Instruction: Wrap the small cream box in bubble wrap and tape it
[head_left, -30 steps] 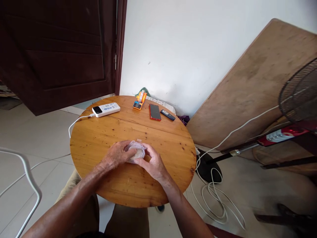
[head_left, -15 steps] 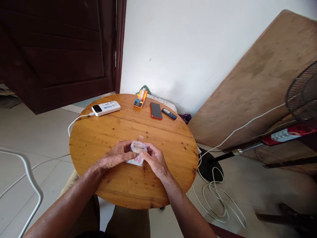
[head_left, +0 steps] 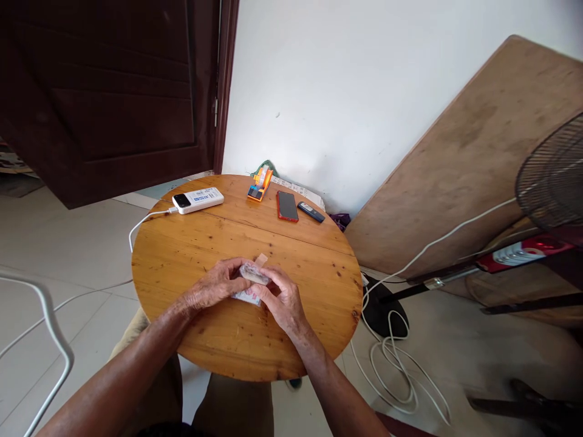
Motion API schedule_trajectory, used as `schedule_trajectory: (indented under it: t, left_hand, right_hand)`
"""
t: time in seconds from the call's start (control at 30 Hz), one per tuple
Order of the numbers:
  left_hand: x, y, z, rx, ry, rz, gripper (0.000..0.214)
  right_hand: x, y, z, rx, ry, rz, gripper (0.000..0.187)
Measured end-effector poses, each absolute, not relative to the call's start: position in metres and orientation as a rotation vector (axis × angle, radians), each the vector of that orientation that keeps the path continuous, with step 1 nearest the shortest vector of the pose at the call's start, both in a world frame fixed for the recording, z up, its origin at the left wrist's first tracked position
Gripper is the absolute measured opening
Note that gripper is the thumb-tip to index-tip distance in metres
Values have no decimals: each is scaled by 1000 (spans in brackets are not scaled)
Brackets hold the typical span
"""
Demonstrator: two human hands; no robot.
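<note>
Both my hands meet over the middle of a round wooden table (head_left: 191,255). My left hand (head_left: 215,285) and my right hand (head_left: 283,298) pinch a small pale packet (head_left: 253,274) between their fingers, just above the tabletop. A short strip of tan tape (head_left: 261,260) sticks up from the packet's far side. Part of the packet is hidden under my fingers.
At the table's far edge lie a white power bank (head_left: 198,199) with a cable, an orange tape dispenser (head_left: 259,183), a red-cased phone (head_left: 286,206) and a small dark device (head_left: 311,211). A wooden board (head_left: 460,158) leans on the wall; a fan (head_left: 553,176) and coiled white cable (head_left: 401,370) sit right.
The packet has been flattened and drawn tighter between my fingers. My right hand has shifted over its top and the tape strip now shows behind it.
</note>
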State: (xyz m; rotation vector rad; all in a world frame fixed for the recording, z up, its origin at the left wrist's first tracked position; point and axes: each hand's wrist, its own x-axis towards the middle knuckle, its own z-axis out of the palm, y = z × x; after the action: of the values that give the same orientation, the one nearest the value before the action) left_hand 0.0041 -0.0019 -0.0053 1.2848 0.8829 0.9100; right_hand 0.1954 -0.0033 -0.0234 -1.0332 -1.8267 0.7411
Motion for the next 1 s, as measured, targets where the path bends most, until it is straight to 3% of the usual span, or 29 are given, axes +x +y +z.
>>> schedule_trajectory:
  t: [0.23, 0.6, 1.0]
  left_hand:
    - [7, 0, -6, 1242, 933, 909, 37]
    - [8, 3, -15, 1265, 926, 916, 39]
    - [8, 3, -11, 1288, 940, 910, 38]
  right_hand:
    - [193, -11, -21, -1047, -1895, 495, 23]
    - [193, -4, -17, -1103, -1753, 825, 21]
    - [194, -7, -17, -1044, -1792, 751, 15]
